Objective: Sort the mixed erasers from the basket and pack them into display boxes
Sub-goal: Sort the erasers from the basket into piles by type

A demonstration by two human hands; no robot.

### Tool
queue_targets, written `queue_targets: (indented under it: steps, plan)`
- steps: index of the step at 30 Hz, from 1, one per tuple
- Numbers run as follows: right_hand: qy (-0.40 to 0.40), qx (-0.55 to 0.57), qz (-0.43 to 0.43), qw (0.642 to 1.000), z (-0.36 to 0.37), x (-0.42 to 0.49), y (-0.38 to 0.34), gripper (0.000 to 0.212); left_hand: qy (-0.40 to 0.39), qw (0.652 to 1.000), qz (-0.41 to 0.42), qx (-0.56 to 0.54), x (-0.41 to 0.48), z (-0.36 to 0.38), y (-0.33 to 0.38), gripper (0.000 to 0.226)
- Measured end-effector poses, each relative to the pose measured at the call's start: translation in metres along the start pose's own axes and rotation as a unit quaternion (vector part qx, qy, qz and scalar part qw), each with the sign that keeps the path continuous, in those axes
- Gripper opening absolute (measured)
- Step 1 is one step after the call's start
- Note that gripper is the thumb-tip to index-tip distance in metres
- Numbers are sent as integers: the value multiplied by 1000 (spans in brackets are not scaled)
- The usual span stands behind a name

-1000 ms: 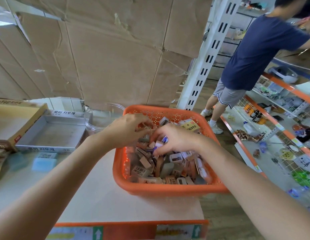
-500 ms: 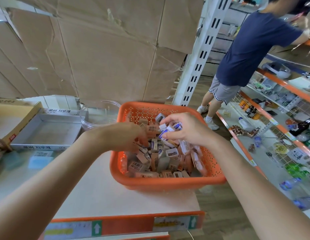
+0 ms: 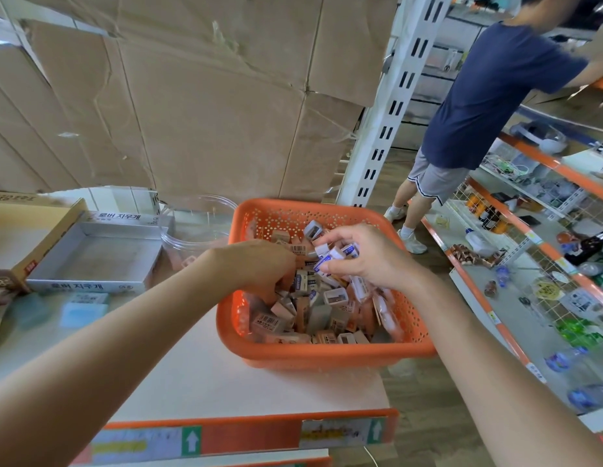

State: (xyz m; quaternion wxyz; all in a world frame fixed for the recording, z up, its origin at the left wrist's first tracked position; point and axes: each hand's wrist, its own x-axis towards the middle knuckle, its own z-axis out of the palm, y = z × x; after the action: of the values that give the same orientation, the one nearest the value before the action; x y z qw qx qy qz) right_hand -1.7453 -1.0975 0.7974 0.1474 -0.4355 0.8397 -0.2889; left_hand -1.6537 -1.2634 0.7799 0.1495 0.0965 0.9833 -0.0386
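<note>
Sitting on the tabletop, the orange basket is being rummaged through: a handful of white-blue erasers is being pinched in the right grip above the pile, while the left grip is being dug in, curled, contents can't be told tbh.

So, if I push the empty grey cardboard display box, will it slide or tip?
Probably it slides: the shallow grey cardboard display box looks empty and thin-walled, so light. Tipping seems unlikely; it sits low and wide. Its walls may flex if squeezed.
</note>
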Motion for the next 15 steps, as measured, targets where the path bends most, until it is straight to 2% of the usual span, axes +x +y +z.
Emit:
queue_targets:
  steps: [2, 4, 8, 12, 15]
  plan:
    - [10, 5, -7, 1000, -1, -2, 0, 33, 28, 999, -6, -35, 0, 1, -3, 6]
    - [22, 10, -13, 1000, -3, -3, 0, 33, 80, 993, -14, -91, -3, -1, -5, 18]
    - [45, 41, -20, 998, -6, -6, 0, 34, 188, 961, -19, -203, -15, -7, -7, 21]
    - [57, 54, -29, 996, -9, -8, -2, 33, 277, 927, -14, -252, -28, -12, -7, 19]
    - [69, 57, -36, 995, -9, -6, -5, 31, 312, 915, -7, -255, -41, -14, -7, 22]
